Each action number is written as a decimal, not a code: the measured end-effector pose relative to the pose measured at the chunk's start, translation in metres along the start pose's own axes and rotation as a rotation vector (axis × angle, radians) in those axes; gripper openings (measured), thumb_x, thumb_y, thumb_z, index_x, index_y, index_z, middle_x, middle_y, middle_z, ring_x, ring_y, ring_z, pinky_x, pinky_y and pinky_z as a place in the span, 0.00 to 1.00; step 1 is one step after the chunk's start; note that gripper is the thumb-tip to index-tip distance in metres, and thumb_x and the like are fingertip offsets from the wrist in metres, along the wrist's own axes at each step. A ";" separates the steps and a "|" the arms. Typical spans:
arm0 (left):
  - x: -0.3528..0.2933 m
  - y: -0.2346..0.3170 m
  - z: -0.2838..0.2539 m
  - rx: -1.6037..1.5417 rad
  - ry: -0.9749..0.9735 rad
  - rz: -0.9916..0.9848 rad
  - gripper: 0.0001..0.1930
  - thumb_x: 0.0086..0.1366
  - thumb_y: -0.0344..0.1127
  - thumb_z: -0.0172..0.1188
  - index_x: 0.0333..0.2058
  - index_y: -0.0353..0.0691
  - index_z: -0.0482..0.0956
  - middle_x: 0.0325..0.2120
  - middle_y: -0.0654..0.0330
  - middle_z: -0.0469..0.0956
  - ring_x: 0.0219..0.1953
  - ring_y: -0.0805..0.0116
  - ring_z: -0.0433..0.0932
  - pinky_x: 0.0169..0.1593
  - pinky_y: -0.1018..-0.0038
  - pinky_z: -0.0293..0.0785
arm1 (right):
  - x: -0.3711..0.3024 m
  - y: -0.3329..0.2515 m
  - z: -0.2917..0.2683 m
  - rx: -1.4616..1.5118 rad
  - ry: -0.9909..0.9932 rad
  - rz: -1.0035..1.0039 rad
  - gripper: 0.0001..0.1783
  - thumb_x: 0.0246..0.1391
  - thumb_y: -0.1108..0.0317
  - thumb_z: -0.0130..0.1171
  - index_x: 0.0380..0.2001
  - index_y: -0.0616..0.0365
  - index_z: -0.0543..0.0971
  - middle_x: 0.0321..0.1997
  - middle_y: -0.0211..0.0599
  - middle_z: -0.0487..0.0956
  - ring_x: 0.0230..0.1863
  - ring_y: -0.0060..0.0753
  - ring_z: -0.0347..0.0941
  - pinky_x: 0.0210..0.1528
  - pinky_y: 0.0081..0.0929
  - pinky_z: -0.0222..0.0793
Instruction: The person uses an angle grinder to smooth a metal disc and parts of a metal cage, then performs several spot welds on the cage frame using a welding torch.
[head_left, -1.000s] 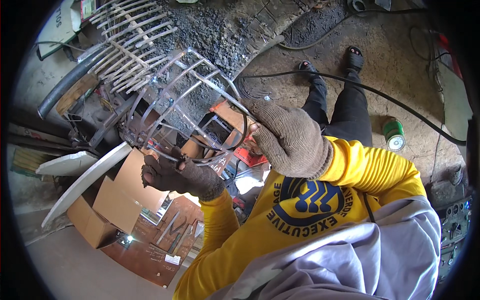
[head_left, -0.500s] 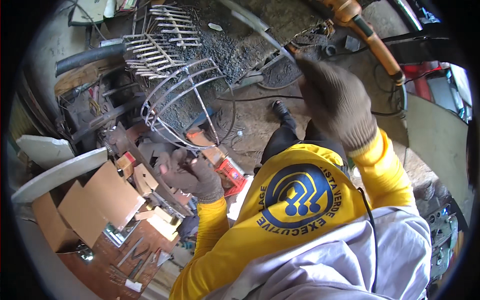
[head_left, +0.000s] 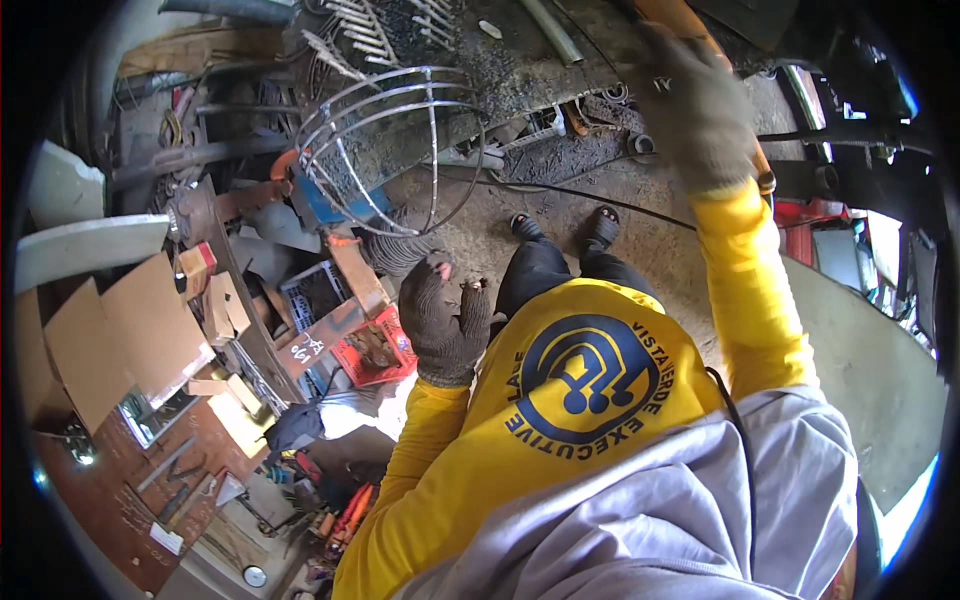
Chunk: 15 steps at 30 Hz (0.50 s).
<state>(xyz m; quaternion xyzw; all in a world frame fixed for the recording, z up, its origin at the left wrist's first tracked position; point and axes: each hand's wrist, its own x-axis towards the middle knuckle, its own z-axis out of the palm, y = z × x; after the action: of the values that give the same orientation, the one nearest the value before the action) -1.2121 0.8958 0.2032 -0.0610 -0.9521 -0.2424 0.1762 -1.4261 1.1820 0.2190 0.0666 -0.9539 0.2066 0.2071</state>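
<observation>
My left hand [head_left: 443,325], in a brown knit glove with worn fingertips, is raised in front of my body. Its thumb and fingers are apart and hold nothing. My right hand [head_left: 698,115], gloved the same way, is smeared by motion and reaches toward the bench's right end. It overlaps a long orange tool [head_left: 690,20], and its fingers do not show clearly enough to tell a grip. A round cage of bent metal rods [head_left: 432,150] stands at the bench's near edge, left of centre. Comb-like metal racks [head_left: 360,30] lie behind it on the dark bench [head_left: 520,75].
A metal tube [head_left: 552,32] lies on the bench. A black cable [head_left: 590,197] crosses the floor by my feet. At left are an open cardboard box [head_left: 150,320], a red crate [head_left: 378,348] and a brown board [head_left: 90,490] with hand tools. A pale panel [head_left: 870,370] stands at right.
My view has shifted, so the bench sits higher. My right hand has risen toward the orange tool. My left hand has moved away from the cage and closer to my body.
</observation>
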 end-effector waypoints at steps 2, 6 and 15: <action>0.001 0.003 0.003 -0.061 0.001 0.006 0.21 0.57 0.28 0.67 0.48 0.29 0.74 0.43 0.44 0.78 0.44 0.47 0.79 0.50 0.59 0.75 | -0.005 0.011 -0.039 -0.075 0.043 0.193 0.26 0.49 0.49 0.68 0.51 0.42 0.80 0.44 0.41 0.80 0.45 0.51 0.78 0.45 0.44 0.75; 0.006 -0.005 0.010 -0.141 -0.051 0.087 0.17 0.56 0.27 0.67 0.45 0.32 0.78 0.39 0.47 0.81 0.41 0.47 0.80 0.47 0.59 0.77 | -0.021 0.076 -0.052 -0.178 -0.532 0.426 0.31 0.54 0.46 0.63 0.49 0.62 0.78 0.36 0.47 0.83 0.38 0.45 0.82 0.42 0.37 0.76; 0.041 0.000 0.034 -0.357 -0.097 0.224 0.17 0.57 0.30 0.68 0.46 0.36 0.78 0.38 0.51 0.82 0.39 0.49 0.81 0.44 0.61 0.77 | -0.017 0.114 -0.051 1.291 -0.886 0.970 0.20 0.58 0.60 0.60 0.49 0.61 0.75 0.35 0.37 0.80 0.26 0.25 0.76 0.26 0.21 0.73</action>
<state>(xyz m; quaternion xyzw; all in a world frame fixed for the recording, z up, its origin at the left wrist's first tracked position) -1.2610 0.9139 0.1905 -0.2082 -0.8886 -0.3831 0.1424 -1.4162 1.3075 0.2121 -0.1650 -0.5693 0.7186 -0.3637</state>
